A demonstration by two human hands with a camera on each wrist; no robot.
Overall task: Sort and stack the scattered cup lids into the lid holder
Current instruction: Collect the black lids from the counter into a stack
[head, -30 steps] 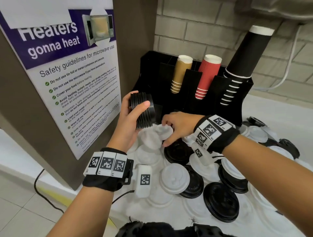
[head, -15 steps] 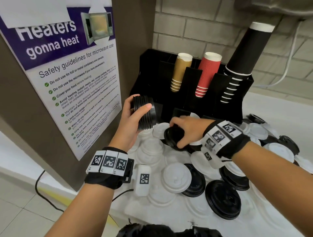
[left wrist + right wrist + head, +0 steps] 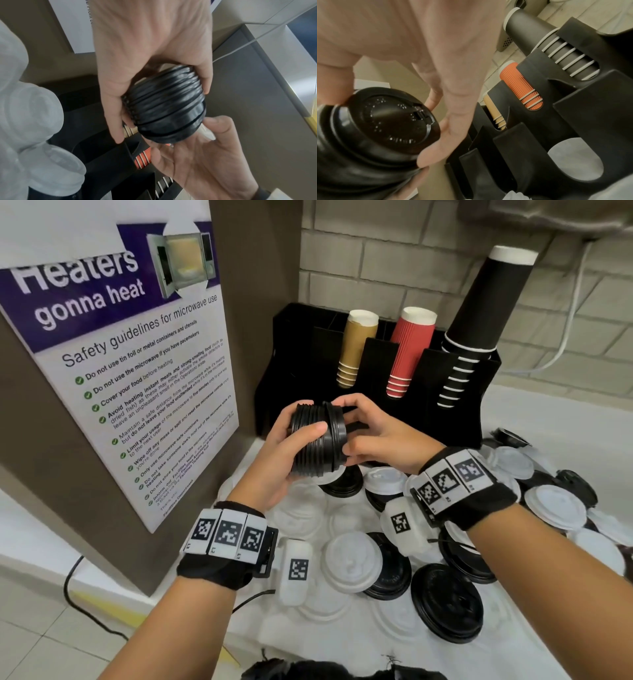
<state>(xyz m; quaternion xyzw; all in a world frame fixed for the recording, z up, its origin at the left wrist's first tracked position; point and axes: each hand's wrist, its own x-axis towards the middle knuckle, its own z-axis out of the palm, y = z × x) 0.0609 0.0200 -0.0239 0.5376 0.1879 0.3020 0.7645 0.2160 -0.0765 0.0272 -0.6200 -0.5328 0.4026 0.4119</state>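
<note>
Above the lid-strewn counter [image 3: 534,419], left hand [image 3: 274,470] grips the black lid stack [image 3: 317,440]; right hand [image 3: 380,436] fingertips pinch the newest lid's rim; seat it squarely before pressing.

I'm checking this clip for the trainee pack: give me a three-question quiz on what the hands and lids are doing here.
1. True or false: the left hand grips a stack of black lids.
2. What is the right hand doing? A) lifting a white lid off the counter B) fitting a black lid onto the end of the stack C) pulling a red cup from the holder
3. Fill in: the cup stacks in the black holder are tan, red and ____.

Key: 1 true; 2 B; 3 black.
</note>
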